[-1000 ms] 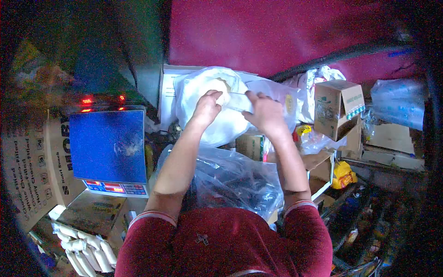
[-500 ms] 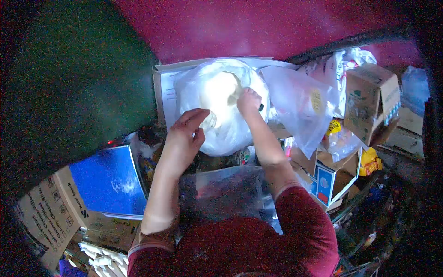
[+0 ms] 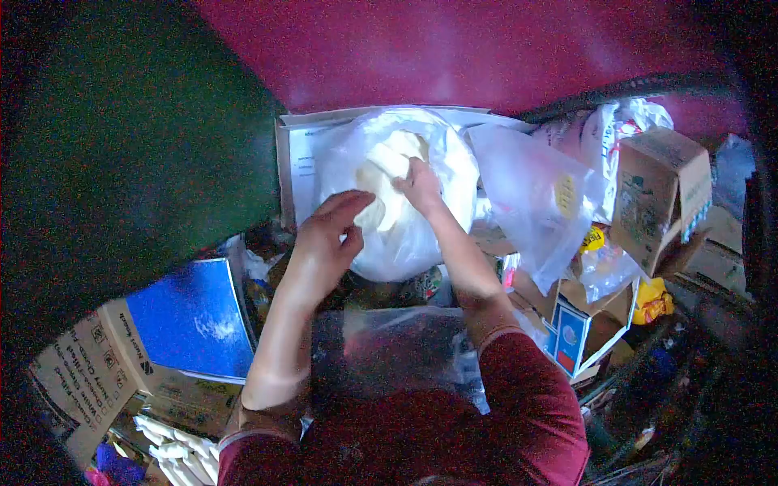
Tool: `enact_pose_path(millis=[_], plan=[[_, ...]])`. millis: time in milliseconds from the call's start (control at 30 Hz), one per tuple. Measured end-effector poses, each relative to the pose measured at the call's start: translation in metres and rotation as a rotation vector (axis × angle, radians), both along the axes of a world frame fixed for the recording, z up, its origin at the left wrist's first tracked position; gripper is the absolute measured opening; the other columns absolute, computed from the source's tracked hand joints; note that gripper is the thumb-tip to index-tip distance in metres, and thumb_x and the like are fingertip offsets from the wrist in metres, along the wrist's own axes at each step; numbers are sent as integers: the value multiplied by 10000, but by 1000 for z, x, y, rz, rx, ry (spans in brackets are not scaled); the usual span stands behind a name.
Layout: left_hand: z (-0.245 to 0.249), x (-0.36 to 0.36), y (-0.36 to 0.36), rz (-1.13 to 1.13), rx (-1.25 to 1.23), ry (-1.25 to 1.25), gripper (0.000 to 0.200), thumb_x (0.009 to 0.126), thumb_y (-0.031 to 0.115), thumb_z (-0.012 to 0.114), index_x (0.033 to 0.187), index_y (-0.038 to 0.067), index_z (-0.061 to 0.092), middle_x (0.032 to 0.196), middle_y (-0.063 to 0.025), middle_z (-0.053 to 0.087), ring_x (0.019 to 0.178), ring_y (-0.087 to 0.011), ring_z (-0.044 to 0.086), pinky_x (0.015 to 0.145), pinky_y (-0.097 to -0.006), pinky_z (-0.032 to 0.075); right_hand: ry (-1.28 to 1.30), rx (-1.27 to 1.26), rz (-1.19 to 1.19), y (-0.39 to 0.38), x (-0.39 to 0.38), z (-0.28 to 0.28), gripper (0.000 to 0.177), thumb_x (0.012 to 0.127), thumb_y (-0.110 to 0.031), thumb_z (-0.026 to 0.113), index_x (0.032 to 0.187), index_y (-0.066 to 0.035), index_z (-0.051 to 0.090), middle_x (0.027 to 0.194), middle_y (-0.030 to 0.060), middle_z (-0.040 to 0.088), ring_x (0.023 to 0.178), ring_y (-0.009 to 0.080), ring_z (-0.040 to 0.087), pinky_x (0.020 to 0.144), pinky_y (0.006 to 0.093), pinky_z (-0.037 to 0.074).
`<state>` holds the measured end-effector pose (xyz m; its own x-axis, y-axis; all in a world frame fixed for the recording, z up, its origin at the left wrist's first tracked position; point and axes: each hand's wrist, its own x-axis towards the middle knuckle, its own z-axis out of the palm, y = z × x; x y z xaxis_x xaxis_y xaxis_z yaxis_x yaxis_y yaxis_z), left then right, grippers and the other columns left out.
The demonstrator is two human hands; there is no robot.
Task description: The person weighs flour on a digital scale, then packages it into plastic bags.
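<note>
A clear plastic bag (image 3: 401, 259) stands bulging with its mouth open, and pale cream material shows inside. My right hand (image 3: 423, 188) reaches into the mouth with its fingers closed against a pale cream, flat-sided piece (image 3: 389, 160). At the left side of the opening is my left hand (image 3: 324, 239), thumb and fingers apart. Its fingertips are right beside a curved pale piece (image 3: 370, 212) in the bag. Behind the bag lies a white printed sheet or carton flap (image 3: 298, 162).
A clear plastic sheet (image 3: 535, 194) hangs to the right, before a brown cardboard box (image 3: 660, 190). Below it sits an opened carton (image 3: 571, 332) by a yellow packet (image 3: 653, 301). To the left are a blue panel (image 3: 190, 316) and a printed cardboard box (image 3: 85, 377). White sticks (image 3: 182, 454) lie lower left.
My right hand has moved left and slightly down, onto the pale piece. My left hand keeps nearly the same pose. The bright glare inside the bag has dimmed, showing its contents.
</note>
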<state>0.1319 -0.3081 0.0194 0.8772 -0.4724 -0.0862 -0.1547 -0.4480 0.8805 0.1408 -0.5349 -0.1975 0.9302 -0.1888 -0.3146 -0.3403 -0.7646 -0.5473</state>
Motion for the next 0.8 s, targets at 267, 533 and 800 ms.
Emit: enact_pose_path(millis=[267, 533, 800], plan=[[-29, -6, -13, 30, -47, -42, 463, 716, -8, 525, 1165, 92, 570, 1177, -160, 552, 1065, -290, 550, 897, -331, 446, -224, 28, 67, -21, -78, 115, 600, 730, -262, 694, 1228, -27, 456, 1121, 218, 544, 1052, 363, 525, 902, 413, 423], [-43, -13, -32, 77, -230, 60, 476, 706, -30, 521, 1172, 52, 566, 1208, -137, 527, 861, -191, 599, 781, -274, 483, -288, -38, 196, -10, -102, 262, 544, 753, -246, 661, 1225, -49, 475, 1153, 204, 538, 1070, 361, 523, 898, 419, 425], [-51, -18, -43, 84, -283, -24, 494, 692, -45, 518, 1175, 45, 566, 1204, -136, 527, 827, -198, 598, 756, -279, 493, -169, -428, 322, 13, -91, 282, 471, 749, -280, 634, 1169, -108, 508, 991, 146, 583, 953, 318, 573, 806, 486, 427]])
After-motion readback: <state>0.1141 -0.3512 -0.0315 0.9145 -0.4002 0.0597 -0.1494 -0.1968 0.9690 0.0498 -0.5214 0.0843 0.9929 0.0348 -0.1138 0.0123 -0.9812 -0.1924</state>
